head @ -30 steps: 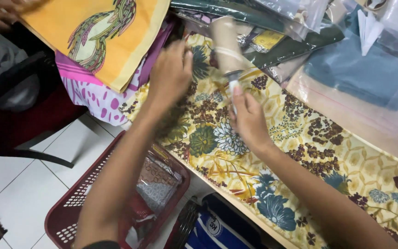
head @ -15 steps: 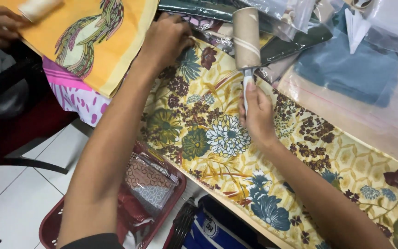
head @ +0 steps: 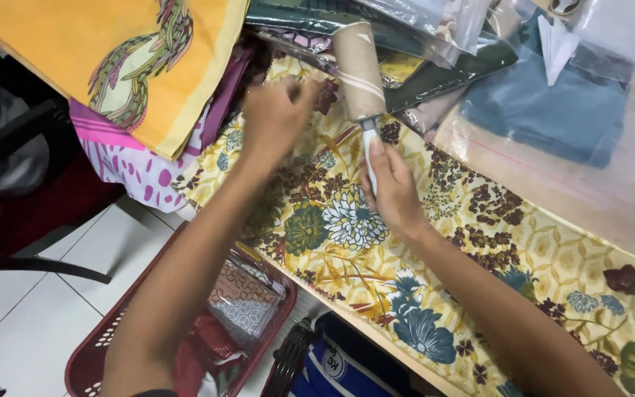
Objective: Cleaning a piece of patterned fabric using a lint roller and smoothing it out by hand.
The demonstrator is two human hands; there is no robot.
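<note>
Both arms stretched forward, forearms bare. Left hand is knuckles-up with fingers curled loosely under. Right hand is clenched in a grip, thumb lying straight along the top, wrist slightly bent.

lint roller handle hidden in right hand, basket cropped

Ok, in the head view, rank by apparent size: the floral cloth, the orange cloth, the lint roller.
1. floral cloth, largest.
2. orange cloth, cut off by the frame edge.
3. lint roller, smallest, held by the right hand.
</note>
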